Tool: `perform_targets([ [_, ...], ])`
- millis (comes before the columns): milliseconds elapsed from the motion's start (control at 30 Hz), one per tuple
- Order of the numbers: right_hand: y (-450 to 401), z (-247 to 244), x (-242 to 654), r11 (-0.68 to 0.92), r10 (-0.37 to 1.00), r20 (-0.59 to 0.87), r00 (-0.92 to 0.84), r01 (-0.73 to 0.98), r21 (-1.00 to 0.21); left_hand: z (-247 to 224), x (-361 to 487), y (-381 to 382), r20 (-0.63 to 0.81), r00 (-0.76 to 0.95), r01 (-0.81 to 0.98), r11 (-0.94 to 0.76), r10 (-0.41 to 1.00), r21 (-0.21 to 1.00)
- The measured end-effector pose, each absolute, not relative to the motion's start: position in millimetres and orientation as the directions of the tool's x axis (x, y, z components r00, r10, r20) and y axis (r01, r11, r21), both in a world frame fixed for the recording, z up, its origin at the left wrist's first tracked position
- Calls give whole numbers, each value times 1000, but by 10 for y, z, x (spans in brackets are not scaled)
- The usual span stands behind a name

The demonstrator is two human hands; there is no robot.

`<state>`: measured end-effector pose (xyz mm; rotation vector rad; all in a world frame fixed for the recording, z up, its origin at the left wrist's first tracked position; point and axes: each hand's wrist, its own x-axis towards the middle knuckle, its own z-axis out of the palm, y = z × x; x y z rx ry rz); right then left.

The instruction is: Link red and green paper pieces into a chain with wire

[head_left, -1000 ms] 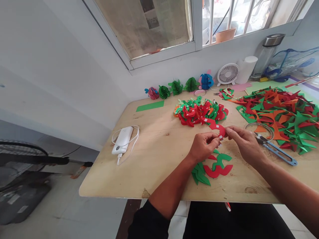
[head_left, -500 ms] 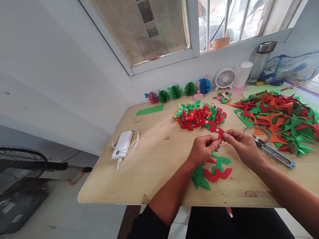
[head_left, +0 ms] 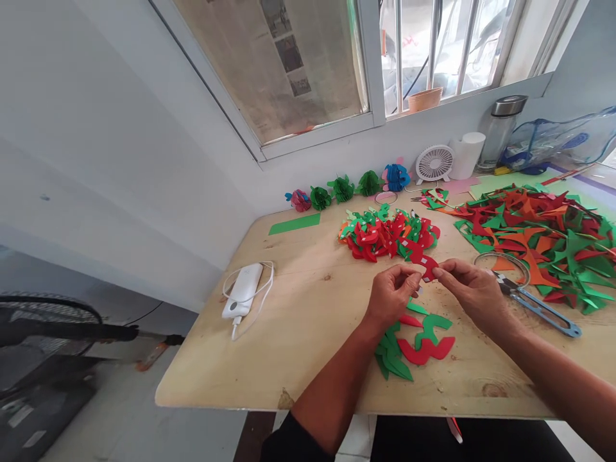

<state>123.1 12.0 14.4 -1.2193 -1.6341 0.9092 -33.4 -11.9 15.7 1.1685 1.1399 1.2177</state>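
Observation:
Between my two hands is a red paper cutout (head_left: 428, 264) with small pale squares stuck on it. My left hand (head_left: 391, 294) is closed in a pinch at the cutout's left edge, and a tiny pale bit shows under its fingertips. Thumb and forefinger of my right hand (head_left: 466, 287) grip the right edge. Just beyond lies a heap of red and green cutouts (head_left: 380, 237), many bearing pale squares. Nearer me, below my hands, are a loose red cutout (head_left: 426, 351), a green cutout (head_left: 436, 323) and several green leaf-like pieces (head_left: 394, 359).
Paper scraps (head_left: 543, 237) are piled at the right, with a blue-handled cutter (head_left: 546, 312) and a tape ring (head_left: 503, 256) before them. A white power bank (head_left: 244, 290) with its cable lies left. Along the wall stand paper figures (head_left: 342, 188), a small fan (head_left: 434, 163) and a bottle (head_left: 503, 131).
The whole view has shifted, so the table sits slightly lower in it. Both hands keep their pinch on the red cutout, with little visible movement.

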Motion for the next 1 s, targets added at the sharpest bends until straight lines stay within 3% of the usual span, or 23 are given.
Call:
perform_targets([
  [233, 65, 196, 1209, 426, 901, 404, -157, 500, -754, 178, -337, -95, -19, -88, -195, 2, 996, 981],
  [400, 34, 141, 1178, 597, 796, 541, -271, 498, -629, 166, -329, -66, -71, -121, -349, 24, 990, 937],
  [567, 30, 74, 1164, 667, 736, 587, -337, 513, -541, 147, -346, -60, -101, -92, -420, 53, 991, 906],
  [1000, 21, 118, 1156, 625, 780, 520, -349, 399, -671, 229, -353, -94, -110, -31, -488, 81, 993, 869],
])
